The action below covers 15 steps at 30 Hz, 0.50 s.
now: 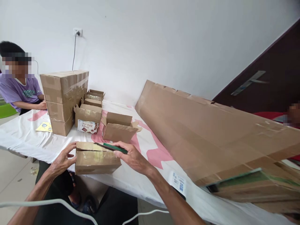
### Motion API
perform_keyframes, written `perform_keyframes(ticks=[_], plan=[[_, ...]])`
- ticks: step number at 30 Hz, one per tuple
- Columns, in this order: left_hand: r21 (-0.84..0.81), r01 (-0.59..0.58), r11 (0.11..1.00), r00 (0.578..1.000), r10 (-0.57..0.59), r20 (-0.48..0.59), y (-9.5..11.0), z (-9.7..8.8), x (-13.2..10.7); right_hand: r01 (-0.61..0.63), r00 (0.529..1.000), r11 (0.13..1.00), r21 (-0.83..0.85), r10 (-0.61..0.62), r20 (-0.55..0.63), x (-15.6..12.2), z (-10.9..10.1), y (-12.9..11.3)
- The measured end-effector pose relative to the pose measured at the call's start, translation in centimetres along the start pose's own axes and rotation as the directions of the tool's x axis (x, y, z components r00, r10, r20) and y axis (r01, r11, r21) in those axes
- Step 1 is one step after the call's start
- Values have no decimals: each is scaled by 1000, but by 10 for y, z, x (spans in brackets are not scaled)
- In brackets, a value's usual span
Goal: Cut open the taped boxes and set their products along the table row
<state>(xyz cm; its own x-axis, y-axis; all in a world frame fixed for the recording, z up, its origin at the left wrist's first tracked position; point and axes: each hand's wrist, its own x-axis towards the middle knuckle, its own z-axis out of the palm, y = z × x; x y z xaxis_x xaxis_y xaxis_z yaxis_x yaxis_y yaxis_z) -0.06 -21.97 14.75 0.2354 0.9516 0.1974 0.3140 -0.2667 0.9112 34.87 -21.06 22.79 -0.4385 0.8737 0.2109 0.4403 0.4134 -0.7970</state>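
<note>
left hand clamped on the left end of the small box at the near edge of the surface; right hand, fingers closed on a green tool lying flat along the top. best to pin the box firmly, keep the tool low, fingertips clear.

The small box clasped by my left hand is plain brown cardboard, matt, with clear tape shining across its top. The flat tool under my right hand looks like smooth dark green plastic. The bench wears a wrinkled white cover printed pink; cloth or vinyl, I cannot tell. The stacked boxes are dull cardboard under glossy tape. The big sheet is bare cardboard, ragged at its edge. The cable is smooth white plastic.
</note>
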Motion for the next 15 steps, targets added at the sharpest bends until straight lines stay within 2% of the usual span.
perform_keyframes(ticks=[3, 7, 15], plan=[[24, 2, 1000, 1000, -2, -7, 2, 2, -3, 76, 992, 995, -66, -69, 105, 23, 8, -25], [66, -5, 998, 1000, 6, -11, 3, 4, -7, 137, 980, 974, -181, -108, 165, 47, 16, -37], [111, -23, 994, 999, 25, -20, 3, 6, -7, 198, 958, 907, -373, -100, 268, 60, 19, -58]])
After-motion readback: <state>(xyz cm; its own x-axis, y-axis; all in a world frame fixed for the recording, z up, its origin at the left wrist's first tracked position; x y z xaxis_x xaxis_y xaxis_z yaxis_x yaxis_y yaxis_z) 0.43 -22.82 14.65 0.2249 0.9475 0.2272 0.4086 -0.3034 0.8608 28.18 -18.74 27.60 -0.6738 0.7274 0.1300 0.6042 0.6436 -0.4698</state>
